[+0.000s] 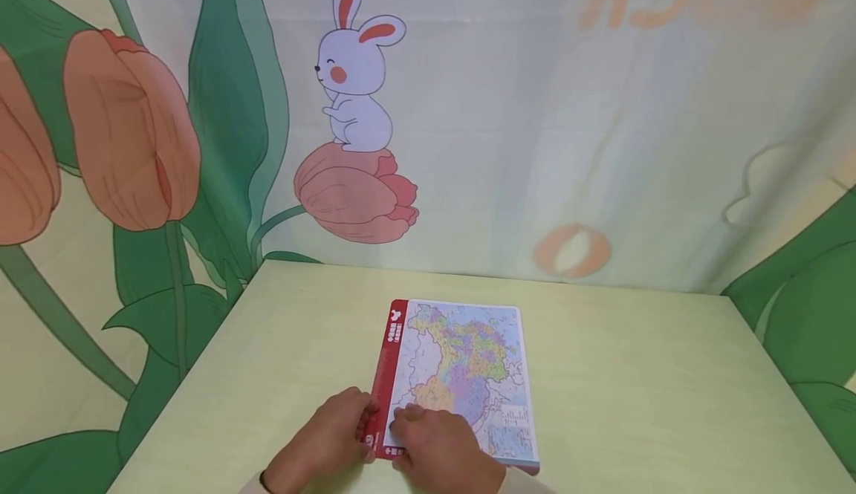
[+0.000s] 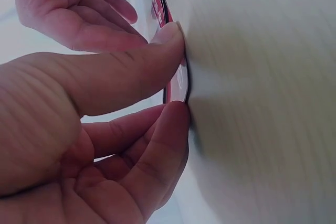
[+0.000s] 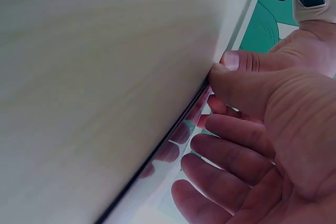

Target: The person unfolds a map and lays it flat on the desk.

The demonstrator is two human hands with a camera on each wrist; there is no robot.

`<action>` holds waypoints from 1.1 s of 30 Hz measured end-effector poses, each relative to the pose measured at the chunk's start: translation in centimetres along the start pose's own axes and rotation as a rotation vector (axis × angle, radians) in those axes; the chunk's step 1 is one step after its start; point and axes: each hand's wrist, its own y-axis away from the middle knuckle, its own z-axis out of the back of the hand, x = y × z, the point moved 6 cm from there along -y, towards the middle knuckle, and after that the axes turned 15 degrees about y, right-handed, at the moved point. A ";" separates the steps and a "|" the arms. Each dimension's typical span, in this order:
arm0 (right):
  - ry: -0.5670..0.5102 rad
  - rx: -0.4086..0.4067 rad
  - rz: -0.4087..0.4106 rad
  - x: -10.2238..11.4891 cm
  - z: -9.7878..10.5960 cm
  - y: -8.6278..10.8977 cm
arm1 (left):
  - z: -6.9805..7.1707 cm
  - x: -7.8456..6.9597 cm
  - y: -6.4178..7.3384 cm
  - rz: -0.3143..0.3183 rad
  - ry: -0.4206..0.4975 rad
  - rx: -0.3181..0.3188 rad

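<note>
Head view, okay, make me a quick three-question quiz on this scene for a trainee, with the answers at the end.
1. Which side of the map carries the red band as this view shows it? a) right b) left c) far
2. True or false: the left hand and the right hand are both at the map's near end.
3. Fill in: the printed rabbit sits on a ____.

Key: 1. b; 2. true; 3. tulip.
</note>
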 end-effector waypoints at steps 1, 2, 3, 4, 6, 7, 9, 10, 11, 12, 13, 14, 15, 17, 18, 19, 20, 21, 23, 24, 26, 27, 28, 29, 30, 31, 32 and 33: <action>0.004 -0.001 0.001 0.1 0.0 0.0 | 0.0 -0.1 0.0 -0.002 0.000 0.001; 0.008 0.001 0.004 0.2 0.0 0.0 | 0.0 -0.1 0.0 -0.002 -0.001 0.002; 0.017 0.000 0.009 0.2 0.0 0.0 | 0.0 -0.1 0.0 0.002 0.000 0.002; 0.028 -0.001 0.013 0.3 0.0 0.0 | 0.0 -0.2 0.0 0.004 -0.006 0.001; 0.057 -0.004 0.030 0.5 -0.1 0.1 | 0.0 -0.2 -0.1 0.011 -0.015 0.005; 0.080 -0.007 0.042 0.6 -0.1 0.2 | 0.0 -0.3 -0.2 0.012 -0.023 0.007; 0.127 -0.001 0.067 0.9 -0.1 0.4 | 0.0 -0.3 -0.2 0.004 -0.038 0.015; 0.151 0.008 0.081 1.0 -0.2 0.4 | -0.1 -0.4 -0.2 0.001 -0.047 0.019; 0.180 0.011 0.100 1.2 -0.2 0.5 | -0.1 -0.4 -0.2 -0.006 -0.055 0.023; 0.205 0.014 0.117 1.3 -0.2 0.6 | -0.1 -0.4 -0.2 -0.014 -0.064 0.025; 0.225 0.019 0.133 1.5 -0.2 0.7 | -0.2 -0.4 -0.1 -0.025 -0.072 0.026; 0.240 0.026 0.147 1.6 -0.2 0.7 | -0.2 -0.4 -0.1 -0.034 -0.080 0.026; 0.254 0.030 0.160 1.6 -0.2 0.8 | -0.2 -0.5 -0.1 -0.043 -0.086 0.025; 0.273 0.024 0.177 1.7 -0.2 0.9 | -0.1 -0.6 0.1 -0.072 -0.096 0.023; 0.273 0.023 0.180 1.7 -0.2 1.0 | -0.1 -0.6 0.2 -0.085 -0.097 0.023; 0.275 0.019 0.184 1.7 -0.2 1.0 | -0.1 -0.7 0.2 -0.097 -0.100 0.024; 0.280 0.010 0.188 1.7 -0.1 1.1 | 0.0 -0.8 0.3 -0.107 -0.103 0.024; 0.282 0.002 0.191 1.7 -0.1 1.2 | 0.0 -0.8 0.3 -0.116 -0.106 0.025; 0.288 -0.005 0.202 1.7 0.0 1.4 | 0.0 -0.9 0.4 -0.129 -0.113 0.025; 0.287 -0.005 0.206 1.7 0.1 1.5 | 0.0 -0.9 0.4 -0.134 -0.115 0.027; 0.312 -0.026 0.221 1.7 0.2 1.6 | 0.0 -1.0 0.5 -0.143 -0.119 0.029; 0.334 -0.043 0.233 1.7 0.3 1.8 | 0.0 -1.0 0.5 -0.147 -0.119 0.030; 0.362 -0.067 0.247 1.8 0.3 1.9 | 0.0 -1.0 0.5 -0.148 -0.117 0.032; 0.395 -0.098 0.262 1.9 0.4 2.1 | 0.0 -1.0 0.5 -0.152 -0.118 0.034; 0.429 -0.138 0.278 2.0 0.5 2.3 | 0.0 -1.0 0.5 -0.156 -0.119 0.035; 0.464 -0.178 0.293 2.1 0.6 2.6 | 0.0 -1.0 0.6 -0.162 -0.119 0.035; 0.498 -0.217 0.308 2.2 0.8 2.8 | 0.1 -1.0 0.6 -0.169 -0.120 0.034; 0.524 -0.249 0.322 2.3 0.9 3.0 | 0.1 -1.0 0.6 -0.175 -0.123 0.033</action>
